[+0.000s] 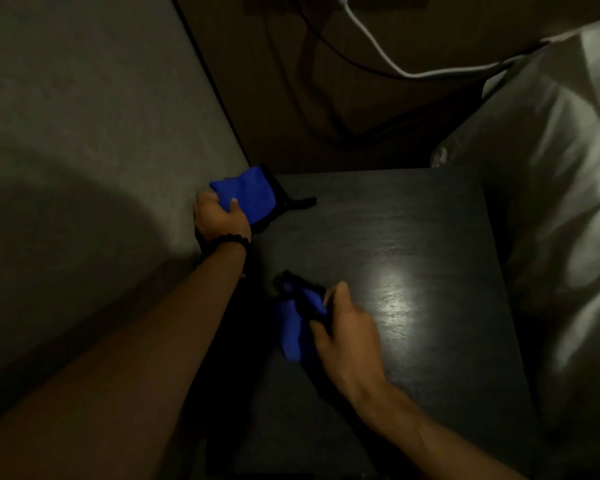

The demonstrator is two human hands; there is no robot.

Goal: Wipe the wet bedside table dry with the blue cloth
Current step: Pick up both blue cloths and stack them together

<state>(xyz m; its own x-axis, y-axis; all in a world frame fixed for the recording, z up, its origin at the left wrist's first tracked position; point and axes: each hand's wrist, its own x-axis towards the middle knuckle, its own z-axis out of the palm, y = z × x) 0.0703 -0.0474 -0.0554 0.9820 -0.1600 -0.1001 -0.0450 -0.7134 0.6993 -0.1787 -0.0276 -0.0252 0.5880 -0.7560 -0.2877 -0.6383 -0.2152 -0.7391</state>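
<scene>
The dark wooden bedside table [413,244] fills the middle of the view, with a bright sheen near its centre. My left hand [219,220] grips one end of the blue cloth [248,195] at the table's far left corner, against the wall. My right hand [347,330] grips another blue, black-edged part of cloth [293,330] near the table's left front. Whether the two blue parts are one cloth is hidden in the dark between them.
A grey wall [84,150] runs along the left side. A bed with white bedding [551,202] borders the table on the right. A white cable [378,50] and a dark cable hang behind the table.
</scene>
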